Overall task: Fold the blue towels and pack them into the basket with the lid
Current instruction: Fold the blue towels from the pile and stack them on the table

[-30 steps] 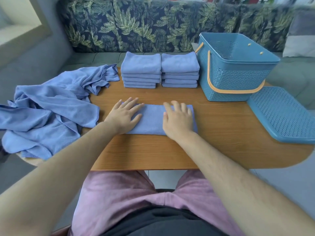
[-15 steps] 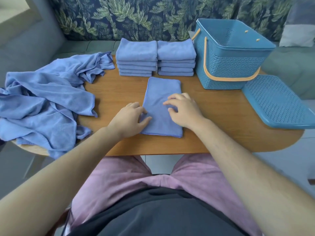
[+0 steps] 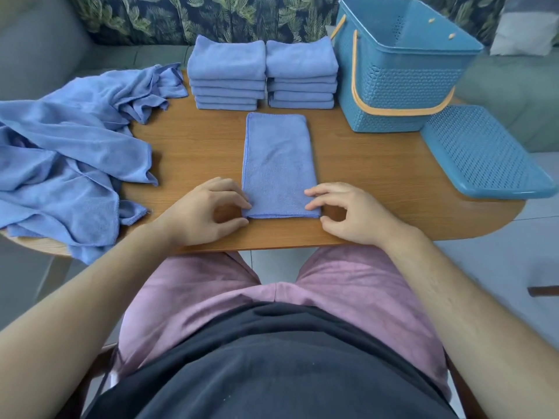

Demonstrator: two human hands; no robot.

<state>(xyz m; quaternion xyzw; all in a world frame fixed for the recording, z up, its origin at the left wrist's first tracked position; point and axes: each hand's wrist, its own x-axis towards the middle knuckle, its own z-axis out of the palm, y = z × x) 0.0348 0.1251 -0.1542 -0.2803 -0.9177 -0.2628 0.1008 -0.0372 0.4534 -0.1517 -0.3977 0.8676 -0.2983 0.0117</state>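
Top: dark charcoal, plain, no-print fabric w/ soft wrinkles; hem hangs loose over the waist and hides the waistband. Shorts: dusty pink/mauve, matte, slightly fuzzy cloth, creased across the lap, w/ a faint fold line over the R leg. L forearm & R forearm: bare up to the frame edge, fine hairs visible on the R one. L hand & R hand: bare.

Soft even daylight, faint shadows under hands; wide-angle bowing at edges, corners slightly blurred
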